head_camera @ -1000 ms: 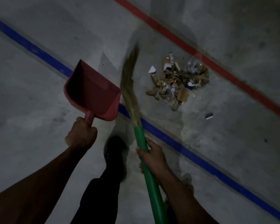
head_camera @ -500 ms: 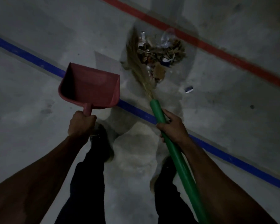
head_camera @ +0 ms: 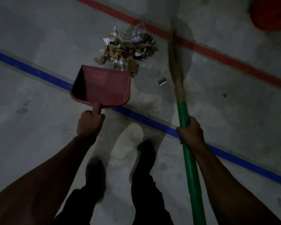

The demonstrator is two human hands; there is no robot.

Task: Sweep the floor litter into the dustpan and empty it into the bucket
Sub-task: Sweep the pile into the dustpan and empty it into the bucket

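Red plastic dustpan (head_camera: pixel 102 88) in our left hand (head_camera: pixel 89 124), fingers wrapped round its stub handle, lip just short of the litter pile (head_camera: pixel 128 49). Small loose scrap (head_camera: pixel 162 82) lies apart, beside the broom (head_camera: pixel 177 65). Our right hand (head_camera: pixel 191 133) grips the green shaft. Orange bucket (head_camera: pixel 271 13) far right. Risk: pan looks raised, so swept litter may slide under its lip; stray scrap easily missed.

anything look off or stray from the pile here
One small blue and white scrap lies apart from the litter pile, between the dustpan and the broom. Nothing else stands out.
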